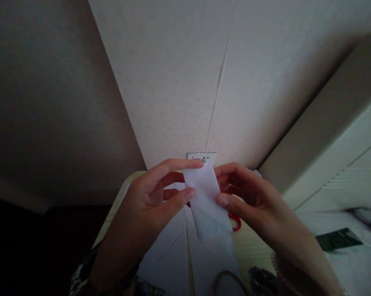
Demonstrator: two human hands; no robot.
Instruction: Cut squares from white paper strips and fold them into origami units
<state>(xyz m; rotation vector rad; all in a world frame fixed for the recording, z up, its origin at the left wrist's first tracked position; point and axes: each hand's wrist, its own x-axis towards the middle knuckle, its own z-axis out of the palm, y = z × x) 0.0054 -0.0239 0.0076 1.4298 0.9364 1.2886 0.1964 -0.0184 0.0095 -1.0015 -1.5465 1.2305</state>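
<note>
A folded piece of white paper (205,197) is held up between my two hands, above a small table. My left hand (154,197) grips its left edge, with the thumb on the near face and the index finger along the top. On the right edge, my right hand (244,193) pinches the paper with its thumb in front and fingers curled behind. White sheets (167,250) lie on the table beneath. A red loop (235,222), which looks like a scissors handle, shows just behind the paper, the rest of it hidden.
The pale wooden table (250,250) stands against a wall with a socket plate (201,156). To the right are a white cabinet (336,172) and a dark green flat item (339,239) on a white surface. A dark curved thing (230,274) shows at the bottom.
</note>
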